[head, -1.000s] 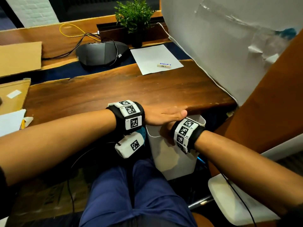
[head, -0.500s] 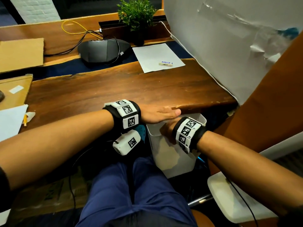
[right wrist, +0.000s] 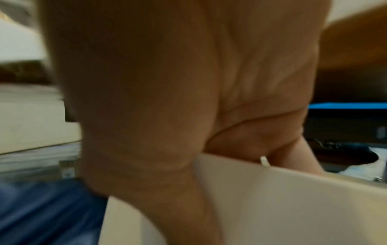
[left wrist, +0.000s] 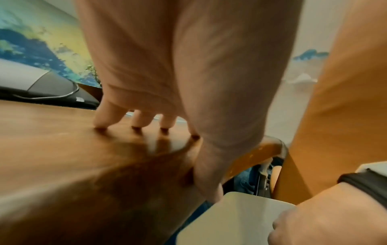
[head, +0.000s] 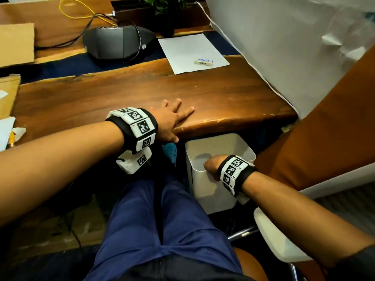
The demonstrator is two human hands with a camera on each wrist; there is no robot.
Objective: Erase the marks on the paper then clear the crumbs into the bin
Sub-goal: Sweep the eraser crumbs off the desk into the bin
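Note:
A white bin (head: 213,191) hangs below the wooden desk's near edge (head: 233,121), and my right hand (head: 211,165) grips its near rim, thumb outside and fingers inside (right wrist: 289,155). My left hand (head: 172,116) lies flat on the desk by that edge, fingers (left wrist: 138,121) straight and spread, thumb hanging over the edge. The white paper (head: 190,51) lies at the far side of the desk with a small eraser (head: 203,62) on it. No crumbs can be made out on the wood.
A dark conference speaker (head: 117,44) with cables sits at the back left, a potted plant (head: 166,9) behind the paper. A white board (head: 294,47) leans at the right beside an orange chair back (head: 324,128). Cardboard and papers (head: 8,94) lie at the left.
My left hand has slid from over the bin's mouth back onto the desk top. My right hand and the bin have come lower and nearer, away from the desk edge.

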